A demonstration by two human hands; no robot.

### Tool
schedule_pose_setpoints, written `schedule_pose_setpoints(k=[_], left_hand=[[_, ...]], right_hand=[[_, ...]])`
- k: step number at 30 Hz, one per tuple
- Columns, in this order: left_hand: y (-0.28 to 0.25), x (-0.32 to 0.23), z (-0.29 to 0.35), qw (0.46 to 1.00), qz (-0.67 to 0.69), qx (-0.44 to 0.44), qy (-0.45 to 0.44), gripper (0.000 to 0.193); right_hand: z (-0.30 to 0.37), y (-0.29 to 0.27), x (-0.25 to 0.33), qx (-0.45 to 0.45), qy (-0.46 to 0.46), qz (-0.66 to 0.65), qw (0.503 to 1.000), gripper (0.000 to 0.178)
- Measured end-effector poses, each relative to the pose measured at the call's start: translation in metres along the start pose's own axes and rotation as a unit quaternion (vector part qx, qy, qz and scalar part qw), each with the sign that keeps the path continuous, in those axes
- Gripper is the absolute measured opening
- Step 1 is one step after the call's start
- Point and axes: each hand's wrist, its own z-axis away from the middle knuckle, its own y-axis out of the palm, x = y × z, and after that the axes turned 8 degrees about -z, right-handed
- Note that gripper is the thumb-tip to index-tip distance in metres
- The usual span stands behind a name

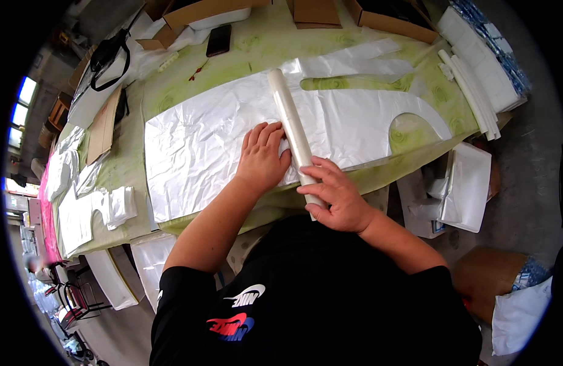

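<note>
A white plastic apron (199,146) lies spread and creased on the table, its rounded neck opening toward the right. Across its middle runs a long white tube (292,119), slanting from the far side to the near edge. My right hand (336,195) grips the tube's near end, thumb and fingers around it. My left hand (263,155) rests on the apron just left of the tube, fingers stretched out and open. Whether its fingertips touch the tube I cannot tell.
A green patterned cloth (171,91) covers the table. A dark phone (218,41) and cardboard boxes (391,18) are along the far side. Folded white plastic (114,207) lies at left. More white tubes (470,94) lie at right, above a white bin (467,189).
</note>
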Motion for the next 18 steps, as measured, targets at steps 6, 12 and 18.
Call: schedule_pose_setpoints(k=[6, 12, 18], left_hand=[[-0.019, 0.010, -0.013, 0.989, 0.100, -0.104, 0.037, 0.042], [-0.034, 0.011, -0.015, 0.993, 0.067, -0.013, 0.098, 0.027], [-0.038, 0.014, 0.017, 0.991, 0.125, 0.022, 0.048, 0.046]], right_hand=[[-0.012, 0.000, 0.007, 0.059, 0.015, 0.068, 0.996, 0.041], [-0.026, 0.001, -0.014, -0.066, 0.001, 0.069, 0.995, 0.041], [-0.068, 0.015, -0.062, -0.005, 0.082, 0.266, 0.960, 0.045]])
